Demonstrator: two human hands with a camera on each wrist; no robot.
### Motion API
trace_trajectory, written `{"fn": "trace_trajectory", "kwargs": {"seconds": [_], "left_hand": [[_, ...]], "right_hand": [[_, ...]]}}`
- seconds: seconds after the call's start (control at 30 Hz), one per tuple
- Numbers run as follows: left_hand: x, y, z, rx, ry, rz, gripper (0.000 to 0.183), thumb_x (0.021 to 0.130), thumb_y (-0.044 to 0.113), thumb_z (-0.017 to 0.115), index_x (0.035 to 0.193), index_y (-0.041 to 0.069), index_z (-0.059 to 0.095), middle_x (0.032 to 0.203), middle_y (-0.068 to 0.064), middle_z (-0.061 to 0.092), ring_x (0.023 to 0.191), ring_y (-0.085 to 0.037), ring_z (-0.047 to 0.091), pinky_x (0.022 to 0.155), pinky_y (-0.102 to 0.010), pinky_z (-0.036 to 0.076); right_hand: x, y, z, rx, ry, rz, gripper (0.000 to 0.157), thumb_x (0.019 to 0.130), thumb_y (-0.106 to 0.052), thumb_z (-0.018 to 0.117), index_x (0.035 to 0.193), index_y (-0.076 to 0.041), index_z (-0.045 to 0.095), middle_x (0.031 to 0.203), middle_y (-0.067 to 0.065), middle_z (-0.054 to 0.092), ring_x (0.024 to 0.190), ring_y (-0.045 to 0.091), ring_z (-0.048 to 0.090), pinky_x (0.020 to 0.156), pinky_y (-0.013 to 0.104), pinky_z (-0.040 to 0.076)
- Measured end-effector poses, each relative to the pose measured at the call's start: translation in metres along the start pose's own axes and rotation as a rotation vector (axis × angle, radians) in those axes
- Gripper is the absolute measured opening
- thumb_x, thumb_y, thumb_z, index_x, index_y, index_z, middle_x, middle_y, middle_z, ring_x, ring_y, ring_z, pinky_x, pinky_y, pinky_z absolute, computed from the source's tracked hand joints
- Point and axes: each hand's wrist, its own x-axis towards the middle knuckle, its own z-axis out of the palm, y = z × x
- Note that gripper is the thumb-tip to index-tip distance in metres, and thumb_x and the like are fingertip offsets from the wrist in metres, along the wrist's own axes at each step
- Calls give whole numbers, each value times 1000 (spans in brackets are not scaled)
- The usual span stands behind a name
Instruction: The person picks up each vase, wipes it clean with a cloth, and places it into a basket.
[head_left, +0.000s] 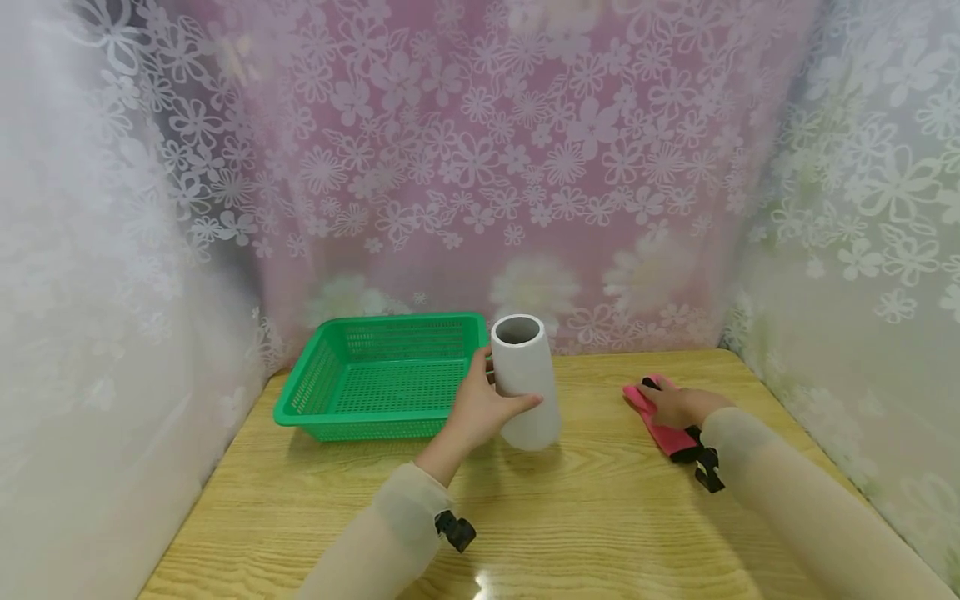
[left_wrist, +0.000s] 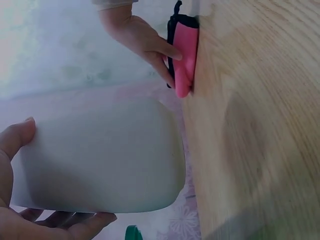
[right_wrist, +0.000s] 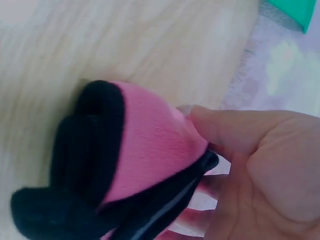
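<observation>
My left hand (head_left: 480,407) grips a white tapered vase (head_left: 531,379), with the thumb across its near side and the fingers around its far left. The vase is upright with its open mouth at the top. In the left wrist view its base seems slightly off the table. At the right, my right hand (head_left: 681,407) pinches a folded pink cloth item (head_left: 670,437) with black edging, thumb on top and fingers behind. The right wrist view shows the folded pink item (right_wrist: 155,140) close up, low over the wood; whether it touches the table is hard to tell.
A green plastic basket (head_left: 375,417) with perforated sides stands left of the vase, near the table's back edge. The wooden table (head_left: 570,533) is bordered by flowered curtains (head_left: 480,167) at the back and both sides.
</observation>
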Motion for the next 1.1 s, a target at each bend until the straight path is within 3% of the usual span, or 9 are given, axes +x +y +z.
{"fn": "trace_trajectory", "kwargs": {"seconds": [0.2,0.4,0.57,0.8,1.1], "left_hand": [[-2,7,-14,-29,21,-6,100,73,45,89,152,23,32,140,-6,51,123,-26,54,93,-53,51],[-6,9,-26,-51,46,6,101,72,45,90,152,25,32,139,-5,51,123,-26,54,92,-52,52],[-10,12,-35,-87,53,31,99,74,41,90,152,26,32,137,-4,52,121,-26,55,89,-50,54],[-16,19,-49,-141,54,65,97,74,42,90,151,27,32,134,-4,53,120,-26,55,90,-49,55],[-22,25,-76,-138,93,94,91,76,44,88,148,26,34,133,-2,52,118,-23,55,92,-49,54]], "right_hand": [[-1,-3,-9,-8,-8,-62,72,97,-17,59,153,10,22,152,47,6,133,61,31,91,56,43],[-12,-13,-18,37,-36,-13,74,99,-27,61,155,5,25,153,42,17,137,61,24,105,69,31],[-24,-28,-26,14,-41,-70,72,99,-33,61,153,5,31,151,37,31,138,58,26,106,72,27],[-38,-49,-36,-26,-19,-112,66,100,-35,60,151,1,39,153,40,23,140,59,20,108,73,23],[-46,-79,-44,-26,-4,-182,65,102,-38,57,154,-3,37,156,37,20,139,56,27,107,71,27]]}}
